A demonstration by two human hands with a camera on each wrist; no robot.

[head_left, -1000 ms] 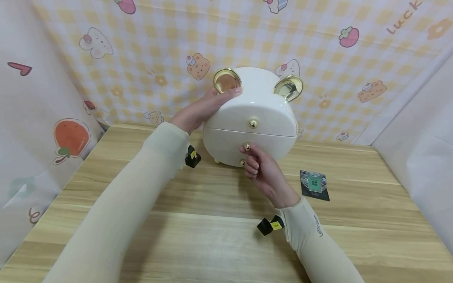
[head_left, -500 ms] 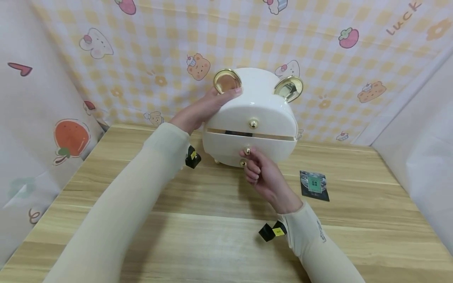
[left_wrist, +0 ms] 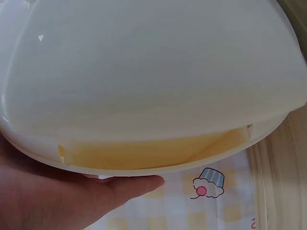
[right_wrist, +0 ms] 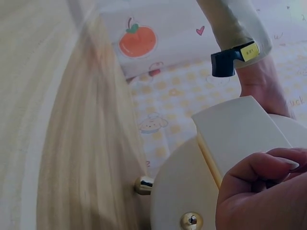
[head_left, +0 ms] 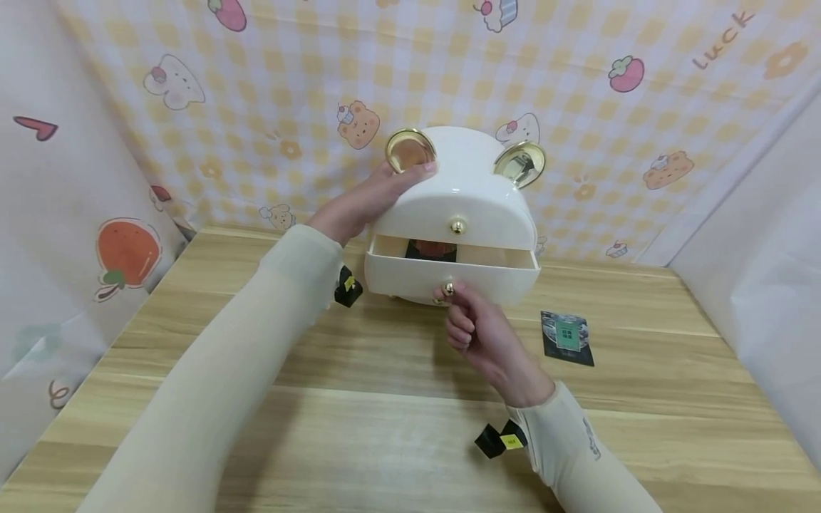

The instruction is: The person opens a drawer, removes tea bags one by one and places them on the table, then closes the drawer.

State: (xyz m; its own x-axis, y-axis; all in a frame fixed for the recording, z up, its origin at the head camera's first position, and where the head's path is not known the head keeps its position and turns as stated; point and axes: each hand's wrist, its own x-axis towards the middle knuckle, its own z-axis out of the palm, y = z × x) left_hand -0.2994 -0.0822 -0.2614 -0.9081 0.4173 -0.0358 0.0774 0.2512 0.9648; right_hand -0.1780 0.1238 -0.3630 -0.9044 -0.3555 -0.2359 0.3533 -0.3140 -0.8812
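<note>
A white bear-shaped drawer chest [head_left: 462, 160] with gold ears stands at the back of the table. My left hand [head_left: 375, 199] rests against its upper left side, thumb laid out straight below the left ear; the left wrist view shows the hand along the outer shell [left_wrist: 158, 72]. With thumb and forefinger, my right hand [head_left: 484, 335] pinches the gold knob [head_left: 449, 288] of the middle drawer [head_left: 400, 274], which is partly pulled out. Inside it lies a dark packet [head_left: 431, 249]. From the right wrist view, the drawer [right_wrist: 242, 132] juts out past the chest front.
A black and green packet [head_left: 567, 338] lies on the wooden table [head_left: 359, 434], right of the chest. Behind hangs a yellow checked cloth [head_left: 256, 92]. Each wrist carries a small black camera, such as the right one [head_left: 500, 439].
The middle drawer has come out from fully closed, drawn toward me by my right hand, and the dark packet inside has come into view. My left hand has kept its place.
</note>
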